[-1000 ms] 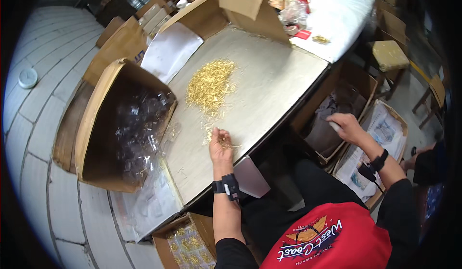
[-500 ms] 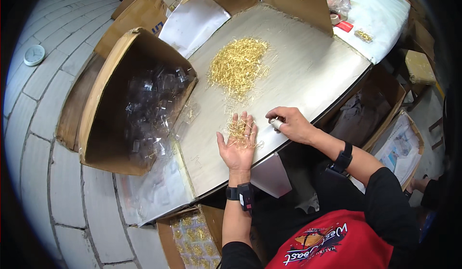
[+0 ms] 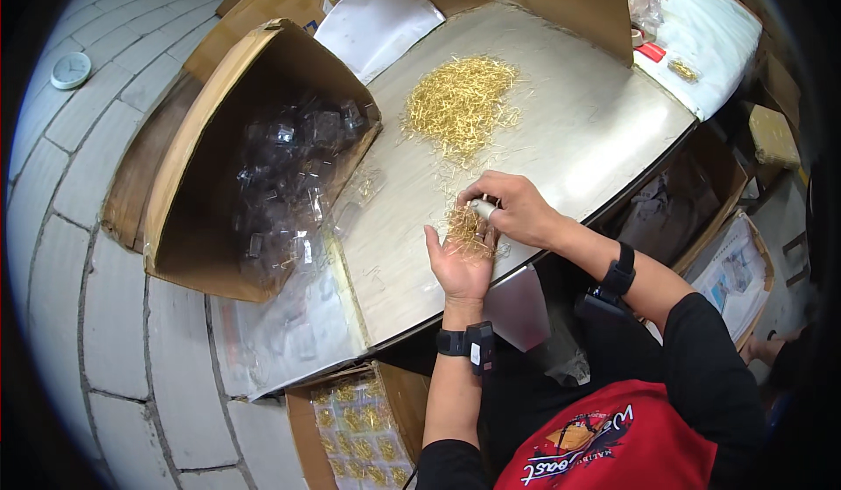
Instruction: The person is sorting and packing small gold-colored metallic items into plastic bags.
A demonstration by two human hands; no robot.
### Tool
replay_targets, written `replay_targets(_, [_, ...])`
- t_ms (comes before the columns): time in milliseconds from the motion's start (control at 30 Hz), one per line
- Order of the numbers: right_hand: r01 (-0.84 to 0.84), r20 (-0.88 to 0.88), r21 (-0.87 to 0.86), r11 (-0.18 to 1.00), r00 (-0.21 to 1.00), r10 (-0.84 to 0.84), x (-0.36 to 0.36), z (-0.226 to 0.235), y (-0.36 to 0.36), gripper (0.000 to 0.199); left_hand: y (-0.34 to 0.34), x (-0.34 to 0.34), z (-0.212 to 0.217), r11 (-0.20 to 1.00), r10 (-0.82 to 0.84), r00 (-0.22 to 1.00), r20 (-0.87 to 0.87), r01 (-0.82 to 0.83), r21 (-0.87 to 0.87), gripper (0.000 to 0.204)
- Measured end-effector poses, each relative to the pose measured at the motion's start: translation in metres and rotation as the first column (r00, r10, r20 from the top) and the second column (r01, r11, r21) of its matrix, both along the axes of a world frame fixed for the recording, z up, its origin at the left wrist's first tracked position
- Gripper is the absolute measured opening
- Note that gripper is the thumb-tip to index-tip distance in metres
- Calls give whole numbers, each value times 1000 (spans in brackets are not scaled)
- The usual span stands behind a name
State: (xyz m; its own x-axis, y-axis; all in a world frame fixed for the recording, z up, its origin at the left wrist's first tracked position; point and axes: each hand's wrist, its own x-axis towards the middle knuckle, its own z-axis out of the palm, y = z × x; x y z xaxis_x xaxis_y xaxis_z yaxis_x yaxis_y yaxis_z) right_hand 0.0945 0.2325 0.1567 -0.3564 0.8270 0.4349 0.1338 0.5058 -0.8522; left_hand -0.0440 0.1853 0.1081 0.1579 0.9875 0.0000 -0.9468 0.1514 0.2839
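Observation:
My left hand [image 3: 464, 267] lies palm up near the table's front edge, fingers stretched out and thumb apart. Across its fingers rests a small heap of thin gold-coloured metal pins [image 3: 467, 234]. My right hand [image 3: 519, 210] reaches over from the right, its bent fingertips touching these pins. Along its thumb shows a short pale cylinder [image 3: 483, 209]; I cannot tell whether it is a held piece or a wrap on the thumb. A large loose pile of the same pins [image 3: 462, 105] lies farther back on the table [image 3: 569, 131], with strays trailing toward my hands.
At the left a cardboard box [image 3: 188, 183] lies on its side, holding clear plastic cases [image 3: 293, 170]. Cardboard walls [image 3: 569, 8] edge the table's back. Below the front edge, a carton holds bagged gold pieces [image 3: 359, 424]. A white-covered surface [image 3: 710, 35] stands at far right.
My right hand has moved left, from beside my left hand onto the pins in it. The view has shifted slightly, so the table sits farther right. My left hand stays palm up.

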Motion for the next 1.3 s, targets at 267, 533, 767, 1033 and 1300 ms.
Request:
replay_targets(267, [-56,587,73,996,809,3,-38,7,9,19,-1,4,0,991,78,976,-202,-99,-92,72])
replay_targets(533, [179,320,107,978,925,-204,-4,16,22,12,11,5,-3,998,66,939,-336,-61,25,48])
replay_targets(767, [172,152,-257,951,979,-136,74,-9,38,14,25,-15,21,995,85,796,-599,-33,98,31])
replay_targets(1033, [400,409,33,916,831,-377,86,-18,27,14,23,-7,43,862,506,-486,-713,253,439,33])
replay_targets(1300, [496,451,-69,866,790,-416,86,-12,31,15,26,9,59,806,591,-210,-779,189,561,29])
